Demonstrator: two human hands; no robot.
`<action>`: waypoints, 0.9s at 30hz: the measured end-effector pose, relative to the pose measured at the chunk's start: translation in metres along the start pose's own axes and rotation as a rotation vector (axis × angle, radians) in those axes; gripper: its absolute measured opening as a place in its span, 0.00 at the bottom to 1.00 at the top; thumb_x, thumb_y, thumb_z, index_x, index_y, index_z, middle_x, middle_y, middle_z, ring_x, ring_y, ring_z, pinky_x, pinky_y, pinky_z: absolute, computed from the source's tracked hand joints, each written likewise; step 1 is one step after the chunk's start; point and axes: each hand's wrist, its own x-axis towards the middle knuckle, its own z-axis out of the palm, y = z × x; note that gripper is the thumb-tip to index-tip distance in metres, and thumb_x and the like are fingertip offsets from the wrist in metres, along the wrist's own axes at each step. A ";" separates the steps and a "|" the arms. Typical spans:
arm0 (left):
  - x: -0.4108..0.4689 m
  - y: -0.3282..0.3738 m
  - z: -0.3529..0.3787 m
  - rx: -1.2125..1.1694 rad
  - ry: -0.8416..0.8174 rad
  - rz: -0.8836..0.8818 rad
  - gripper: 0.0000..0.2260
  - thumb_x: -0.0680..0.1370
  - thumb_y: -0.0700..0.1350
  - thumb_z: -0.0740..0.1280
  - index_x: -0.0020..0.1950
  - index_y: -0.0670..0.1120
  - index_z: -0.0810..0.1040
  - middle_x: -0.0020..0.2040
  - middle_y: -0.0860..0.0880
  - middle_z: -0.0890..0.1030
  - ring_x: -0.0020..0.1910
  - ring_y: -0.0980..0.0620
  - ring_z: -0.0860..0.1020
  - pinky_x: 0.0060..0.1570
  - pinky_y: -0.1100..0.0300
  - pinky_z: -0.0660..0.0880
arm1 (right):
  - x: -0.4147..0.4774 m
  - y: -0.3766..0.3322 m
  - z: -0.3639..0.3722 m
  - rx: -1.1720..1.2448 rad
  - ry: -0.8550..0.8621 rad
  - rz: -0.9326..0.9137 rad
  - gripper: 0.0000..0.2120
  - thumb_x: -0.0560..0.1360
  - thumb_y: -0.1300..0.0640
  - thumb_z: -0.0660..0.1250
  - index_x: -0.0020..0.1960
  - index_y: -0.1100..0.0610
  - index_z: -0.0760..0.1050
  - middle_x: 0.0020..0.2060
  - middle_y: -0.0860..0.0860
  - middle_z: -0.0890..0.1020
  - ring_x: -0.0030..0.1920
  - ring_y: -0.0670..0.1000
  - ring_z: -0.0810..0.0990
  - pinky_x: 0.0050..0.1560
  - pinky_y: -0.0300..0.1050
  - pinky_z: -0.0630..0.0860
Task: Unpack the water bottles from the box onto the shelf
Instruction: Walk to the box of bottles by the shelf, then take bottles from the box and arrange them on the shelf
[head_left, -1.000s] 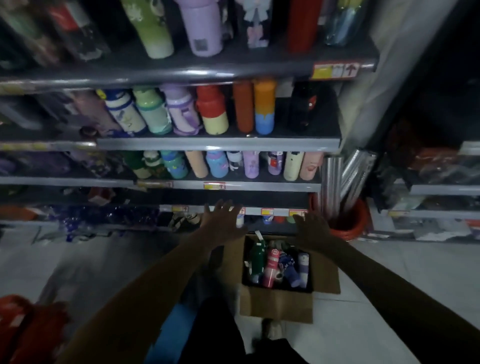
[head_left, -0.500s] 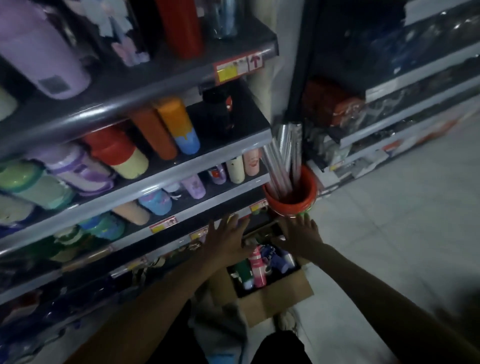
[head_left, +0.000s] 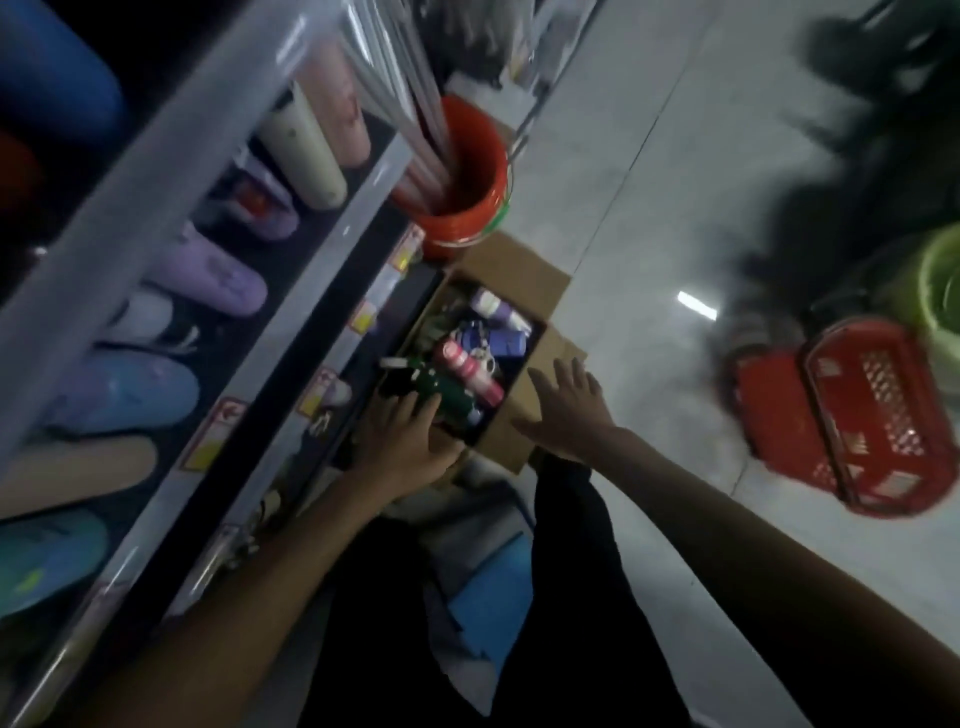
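An open cardboard box (head_left: 524, 280) sits on the floor against the foot of the shelf (head_left: 171, 171). Inside lie several water bottles, among them a dark green one (head_left: 441, 387), a pink and red one (head_left: 470, 371) and a purple one (head_left: 501, 343). My left hand (head_left: 402, 441) rests at the box's near left corner, its fingers touching the green bottle's lower end; no clear grip shows. My right hand (head_left: 569, 410) hovers open over the box's near right flap, fingers spread. Bottles in several colours fill the shelf levels on the left.
An orange bucket (head_left: 462, 202) holding long silvery rolls stands just beyond the box. A red shopping basket (head_left: 857, 415) lies on the tiled floor to the right, with a green tub (head_left: 940, 291) behind it. My legs are below the box.
The view has swung down and rolled hard, so the shelf now runs up the left side. Both hands have dropped from the box's far edge to its near corners.
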 end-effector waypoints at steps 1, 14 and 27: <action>-0.003 -0.004 0.014 -0.017 -0.018 -0.002 0.39 0.76 0.71 0.58 0.83 0.54 0.55 0.83 0.48 0.55 0.81 0.43 0.54 0.77 0.43 0.54 | -0.001 -0.002 0.015 0.014 -0.016 0.004 0.41 0.77 0.34 0.63 0.82 0.51 0.53 0.80 0.62 0.54 0.80 0.66 0.49 0.78 0.59 0.51; 0.112 -0.042 0.180 -0.118 -0.003 -0.174 0.37 0.79 0.64 0.63 0.83 0.50 0.54 0.83 0.44 0.55 0.79 0.39 0.59 0.75 0.40 0.55 | 0.142 0.026 0.191 0.040 -0.128 -0.113 0.36 0.78 0.39 0.64 0.80 0.52 0.56 0.77 0.61 0.62 0.79 0.66 0.56 0.77 0.61 0.57; 0.279 -0.101 0.281 -0.059 0.184 -0.040 0.43 0.72 0.68 0.59 0.83 0.51 0.54 0.81 0.44 0.57 0.79 0.39 0.58 0.73 0.40 0.60 | 0.312 0.023 0.285 -0.430 -0.033 -0.456 0.31 0.77 0.47 0.70 0.76 0.55 0.67 0.74 0.64 0.65 0.75 0.68 0.64 0.66 0.62 0.72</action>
